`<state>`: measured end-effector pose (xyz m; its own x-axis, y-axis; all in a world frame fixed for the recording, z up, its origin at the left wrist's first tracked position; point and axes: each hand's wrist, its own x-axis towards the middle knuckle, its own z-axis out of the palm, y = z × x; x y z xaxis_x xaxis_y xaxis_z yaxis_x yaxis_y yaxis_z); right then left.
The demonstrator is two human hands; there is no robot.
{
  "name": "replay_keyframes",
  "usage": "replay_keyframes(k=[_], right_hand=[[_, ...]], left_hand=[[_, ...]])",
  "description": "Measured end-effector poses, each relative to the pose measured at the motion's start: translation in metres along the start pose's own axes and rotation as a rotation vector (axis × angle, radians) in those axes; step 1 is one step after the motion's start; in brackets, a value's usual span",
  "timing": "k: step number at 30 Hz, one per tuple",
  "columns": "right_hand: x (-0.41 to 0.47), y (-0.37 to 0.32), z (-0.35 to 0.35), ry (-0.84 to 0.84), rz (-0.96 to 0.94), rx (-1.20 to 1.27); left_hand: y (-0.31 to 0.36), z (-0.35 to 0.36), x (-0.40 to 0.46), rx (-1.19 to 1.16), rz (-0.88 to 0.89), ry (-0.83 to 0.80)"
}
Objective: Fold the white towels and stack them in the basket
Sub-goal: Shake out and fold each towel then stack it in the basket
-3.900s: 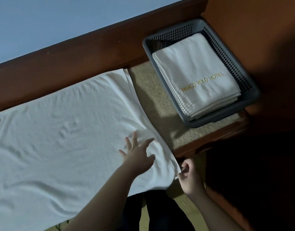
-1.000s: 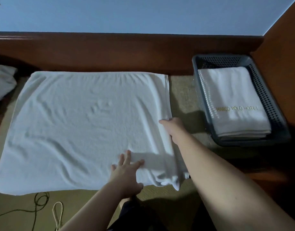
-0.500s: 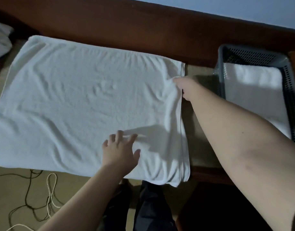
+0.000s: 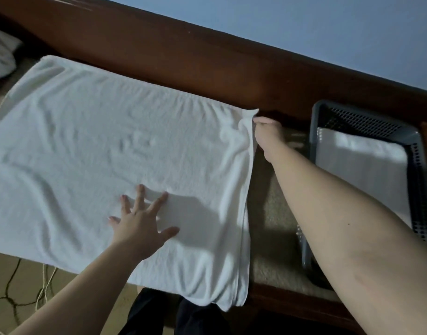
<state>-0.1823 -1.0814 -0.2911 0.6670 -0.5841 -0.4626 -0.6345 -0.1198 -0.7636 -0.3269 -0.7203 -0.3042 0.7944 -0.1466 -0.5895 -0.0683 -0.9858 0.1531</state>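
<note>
A large white towel (image 4: pixel 111 153), folded once, lies spread flat across the wooden bench. My left hand (image 4: pixel 141 223) presses flat on it near the front, fingers spread. At the far right corner of the towel my right hand (image 4: pixel 268 134) grips its edge. A grey perforated basket (image 4: pixel 357 117) stands to the right and holds a folded white towel (image 4: pixel 362 163); my right forearm covers part of both.
A dark wooden backboard (image 4: pixel 183 59) runs behind the bench, with a blue wall above. Beige padding (image 4: pixel 268 226) shows between towel and basket. Another crumpled white cloth (image 4: pixel 0 56) lies at the far left. Cords (image 4: pixel 21 293) trail on the floor at lower left.
My right hand has slid along the towel's right edge from the front up to its far corner. My left hand has stayed pressed on the towel, its fingers now wider apart.
</note>
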Motion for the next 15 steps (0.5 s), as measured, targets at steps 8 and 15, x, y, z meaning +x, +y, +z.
replay_keyframes(k=[8,15], right_hand=[[0.020,0.007,0.015,0.055,0.144,-0.208],[0.037,-0.006,-0.009,0.118,0.147,-0.154]], left_hand=[[0.002,0.000,0.001,-0.001,-0.011,0.007],[0.002,0.002,0.002,0.004,-0.013,0.025]])
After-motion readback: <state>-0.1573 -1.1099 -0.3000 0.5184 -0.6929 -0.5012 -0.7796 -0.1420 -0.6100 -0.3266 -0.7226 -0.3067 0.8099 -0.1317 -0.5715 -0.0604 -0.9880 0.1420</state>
